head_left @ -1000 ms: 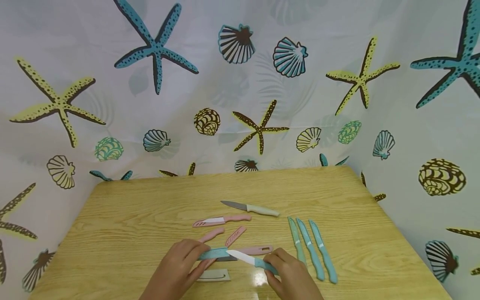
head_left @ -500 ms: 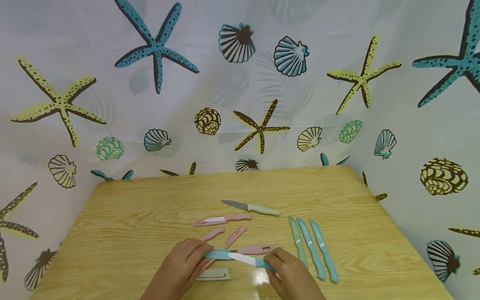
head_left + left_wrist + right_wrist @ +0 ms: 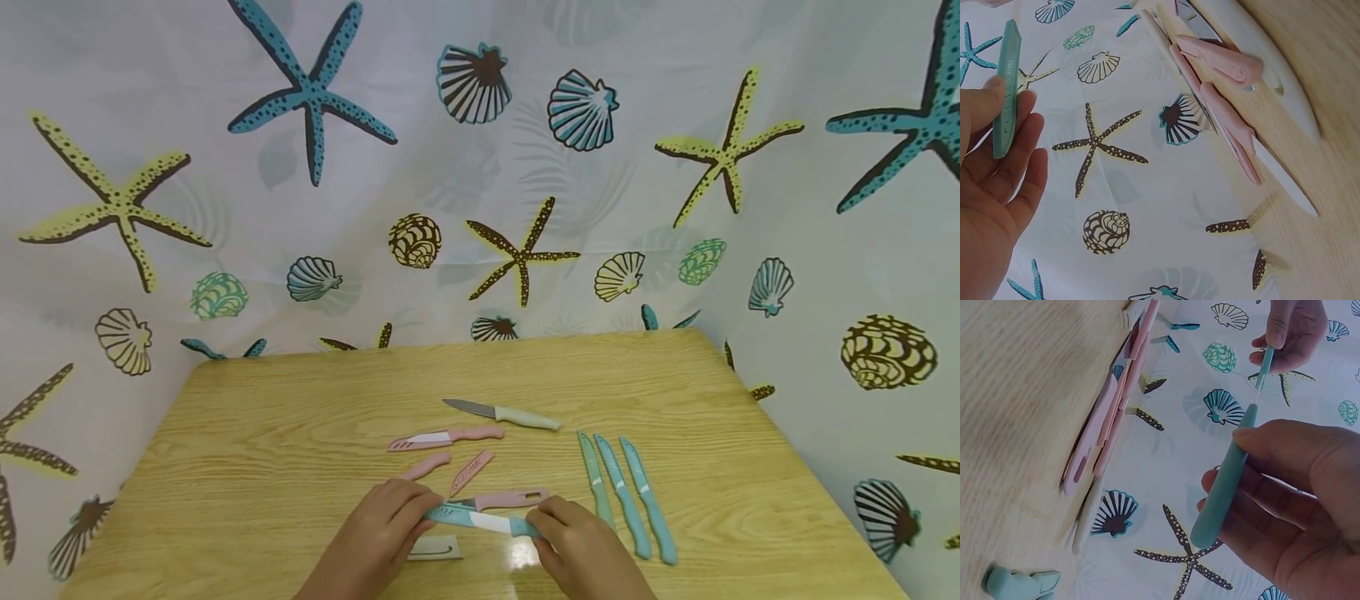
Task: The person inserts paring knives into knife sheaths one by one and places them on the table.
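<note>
Low over the table, my left hand (image 3: 382,529) pinches a light blue knife sheath (image 3: 450,514) between thumb and fingers. My right hand (image 3: 577,542) grips the blue handle (image 3: 1225,481) of a white-bladed paring knife (image 3: 491,522). The blade's tip end is inside the sheath, while its part by the handle shows bare. Behind them lies a pink-handled knife (image 3: 513,499) with a grey blade, partly covered by the sheath in the head view. A cream sheath (image 3: 438,547) lies beside my left hand, which hides part of it.
A pink sheath (image 3: 472,472), a second pink-handled knife (image 3: 427,466) and a pink sheathed knife (image 3: 420,442) lie farther back. Beyond them is a cream-handled knife (image 3: 525,418) with its dark blade bare. At right, one green sheathed knife (image 3: 595,475) and two blue sheathed knives (image 3: 648,500) lie side by side.
My left hand has moved right with the sheath, and the white blade has gone from lying at the sheath's mouth to partly inside it. My right hand has hardly moved.
</note>
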Motion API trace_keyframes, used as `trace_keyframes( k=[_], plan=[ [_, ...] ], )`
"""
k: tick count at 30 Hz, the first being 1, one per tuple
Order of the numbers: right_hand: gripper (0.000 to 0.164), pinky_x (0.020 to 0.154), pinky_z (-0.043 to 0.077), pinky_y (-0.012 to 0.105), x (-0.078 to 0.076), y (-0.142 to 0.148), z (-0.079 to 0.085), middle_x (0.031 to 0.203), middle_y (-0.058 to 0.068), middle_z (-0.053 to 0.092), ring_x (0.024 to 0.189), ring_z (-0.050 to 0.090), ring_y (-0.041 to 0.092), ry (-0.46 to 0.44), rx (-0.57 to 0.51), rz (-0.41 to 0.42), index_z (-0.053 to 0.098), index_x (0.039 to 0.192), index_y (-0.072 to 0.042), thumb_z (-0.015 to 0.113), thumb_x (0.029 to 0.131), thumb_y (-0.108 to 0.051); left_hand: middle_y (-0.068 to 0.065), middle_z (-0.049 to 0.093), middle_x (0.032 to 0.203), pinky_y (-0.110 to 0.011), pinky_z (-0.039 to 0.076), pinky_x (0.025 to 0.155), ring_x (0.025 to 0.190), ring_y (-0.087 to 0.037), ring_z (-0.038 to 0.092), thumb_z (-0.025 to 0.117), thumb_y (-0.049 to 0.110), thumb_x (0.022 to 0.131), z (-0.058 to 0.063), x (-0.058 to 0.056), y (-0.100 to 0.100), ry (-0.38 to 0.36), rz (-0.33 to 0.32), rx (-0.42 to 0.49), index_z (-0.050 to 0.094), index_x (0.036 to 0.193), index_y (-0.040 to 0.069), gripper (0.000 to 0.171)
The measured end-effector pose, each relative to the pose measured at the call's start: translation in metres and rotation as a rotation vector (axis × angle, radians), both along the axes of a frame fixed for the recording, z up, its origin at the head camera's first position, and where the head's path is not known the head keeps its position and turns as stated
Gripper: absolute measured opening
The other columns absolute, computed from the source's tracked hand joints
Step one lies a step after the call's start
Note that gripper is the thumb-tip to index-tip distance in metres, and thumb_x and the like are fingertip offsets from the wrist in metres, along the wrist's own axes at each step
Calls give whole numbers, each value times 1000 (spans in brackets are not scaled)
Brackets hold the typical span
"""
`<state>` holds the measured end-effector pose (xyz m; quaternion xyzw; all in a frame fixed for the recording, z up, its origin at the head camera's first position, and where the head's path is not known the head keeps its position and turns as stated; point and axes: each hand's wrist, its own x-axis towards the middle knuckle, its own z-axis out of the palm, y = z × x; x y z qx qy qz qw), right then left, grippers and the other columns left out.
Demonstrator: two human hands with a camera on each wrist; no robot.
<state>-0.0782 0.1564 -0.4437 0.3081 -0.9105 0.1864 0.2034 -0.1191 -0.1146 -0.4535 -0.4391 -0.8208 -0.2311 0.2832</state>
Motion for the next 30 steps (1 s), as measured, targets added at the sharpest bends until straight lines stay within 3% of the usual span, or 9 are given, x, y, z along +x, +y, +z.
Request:
trace_keyframes(
  k=[7, 13, 22, 30],
  plan=[
    [26, 66, 51, 14, -2, -5, -2, 85, 0, 62, 74, 63, 12, 67, 19, 42, 72, 86, -3, 86, 63, -1, 2, 62, 99, -23, 49, 80, 89, -11, 59, 50, 24, 100, -6, -1, 11, 39, -67, 22, 67, 106, 8, 24],
    [26, 68, 53, 17, -2, -9, -1, 85, 0, 63, 77, 65, 14, 107, 24, 34, 72, 85, -4, 86, 63, -1, 3, 63, 101, -22, 49, 83, 91, -11, 60, 47, 28, 100, -7, 2, 18, -2, -49, 2, 68, 106, 9, 29],
    [24, 61, 45, 9, -3, -9, -2, 82, -2, 60, 69, 57, 6, 58, -5, 46, 70, 82, -6, 85, 64, -2, 4, 62, 99, -21, 48, 81, 89, -10, 59, 39, 30, 102, -8, 2, 22, 47, -58, 7, 68, 103, 9, 35],
    [22, 61, 45, 13, -6, -8, -1, 81, -4, 58, 70, 52, 6, 13, 20, 45, 69, 82, -8, 84, 66, -5, 4, 63, 97, -22, 49, 78, 87, -10, 60, 42, 31, 102, -9, 3, 21, 23, -51, -4, 69, 99, 9, 35]
  ],
)
